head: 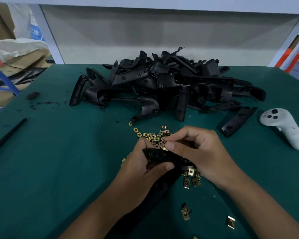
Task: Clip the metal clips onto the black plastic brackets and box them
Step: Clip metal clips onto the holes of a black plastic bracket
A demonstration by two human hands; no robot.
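Observation:
My left hand [141, 168] grips a long black plastic bracket [164, 156] near its upper end, thumb across its face. My right hand [200, 152] pinches a brass-coloured metal clip [164, 147] right at the bracket's top edge. Several loose metal clips [154, 135] lie scattered on the green table just beyond my hands, with more clips [192, 177] under my right hand. A big pile of black brackets [162, 83] fills the far middle of the table.
A white handheld controller [283, 126] lies at the right, beside a single bracket [238, 120]. Two stray clips [186, 211] and another clip [230, 221] lie near my right forearm. A black rod [9, 133] and small black scraps [41, 102] sit at the left. Cardboard boxes [16, 66] stand beyond the table's left edge.

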